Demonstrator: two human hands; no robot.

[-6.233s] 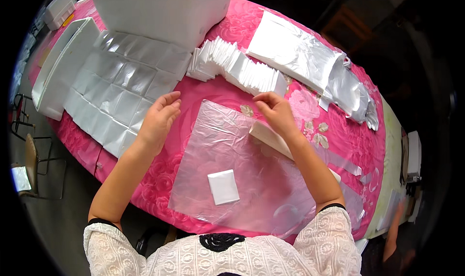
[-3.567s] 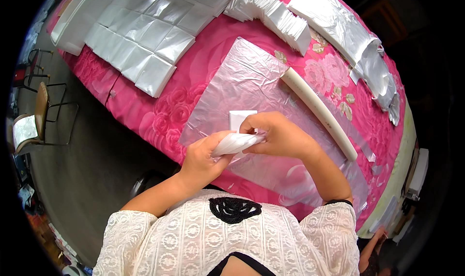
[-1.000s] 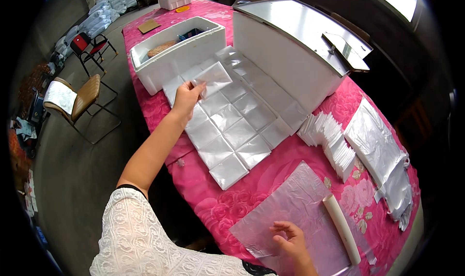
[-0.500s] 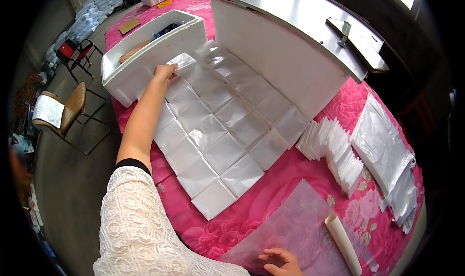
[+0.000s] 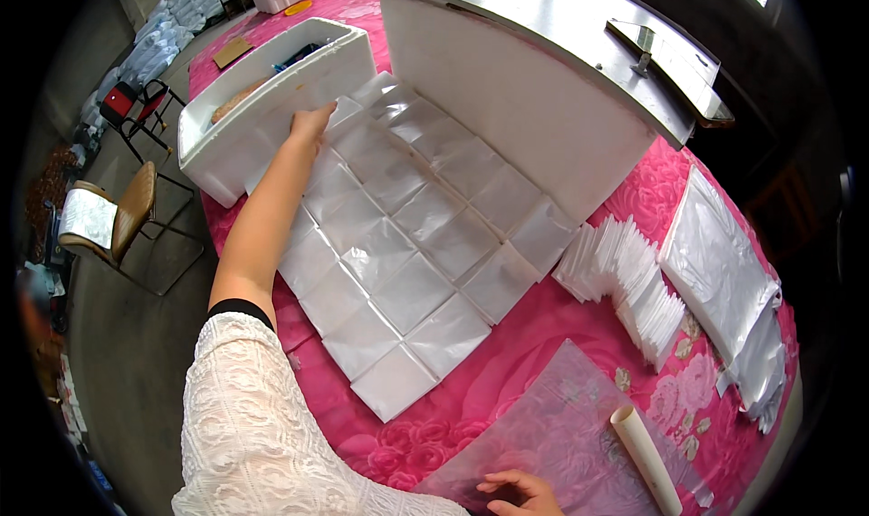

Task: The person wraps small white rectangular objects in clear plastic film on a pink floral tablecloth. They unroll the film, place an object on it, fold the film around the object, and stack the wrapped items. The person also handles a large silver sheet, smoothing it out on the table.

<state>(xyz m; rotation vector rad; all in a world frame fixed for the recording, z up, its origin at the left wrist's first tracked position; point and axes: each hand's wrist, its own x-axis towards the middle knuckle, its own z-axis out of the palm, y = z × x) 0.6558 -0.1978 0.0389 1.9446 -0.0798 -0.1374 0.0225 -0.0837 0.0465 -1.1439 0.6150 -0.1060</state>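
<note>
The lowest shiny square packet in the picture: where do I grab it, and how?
I'd probably pinch the shiny square packet by its bottom corner, from above and below, coming from the near side. It lies flat, and that corner points freely onto the pink cloth, while neighbouring packets sit along its two far edges.

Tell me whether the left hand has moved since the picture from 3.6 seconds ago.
Yes. The left hand has moved forward and left, from near the clear plastic sheet to close beside the white foam box.
</note>
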